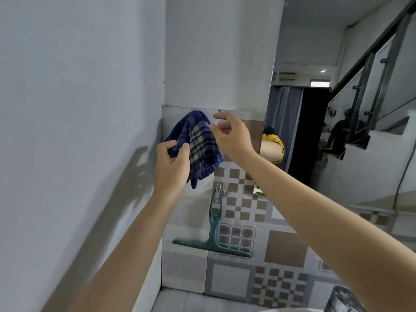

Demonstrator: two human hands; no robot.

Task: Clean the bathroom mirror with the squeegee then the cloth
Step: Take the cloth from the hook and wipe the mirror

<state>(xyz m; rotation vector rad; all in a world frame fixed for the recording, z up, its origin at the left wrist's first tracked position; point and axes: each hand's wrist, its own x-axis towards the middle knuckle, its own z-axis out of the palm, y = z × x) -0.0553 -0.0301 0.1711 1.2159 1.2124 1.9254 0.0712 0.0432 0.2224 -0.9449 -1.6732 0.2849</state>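
Note:
A blue and beige checked cloth (198, 140) hangs bunched in front of the tiled wall, and my left hand (173, 163) grips its lower left corner between thumb and fingers. My right hand (234, 138) is right beside the cloth's upper right edge. Its thumb and forefinger are spread apart and the thumb tip just meets the fabric. A green squeegee (212, 242) hangs blade down from a clear hook (218, 192) on the tiles below the cloth. The tall mirror (315, 52) stands to the right, seen at a sharp angle.
A white wall (78, 109) runs close along the left. Patterned brown and grey tiles (243, 273) cover the lower wall. The mirror reflects a staircase railing, a dark doorway and a person. A rounded metal object (344, 300) sits at the bottom right.

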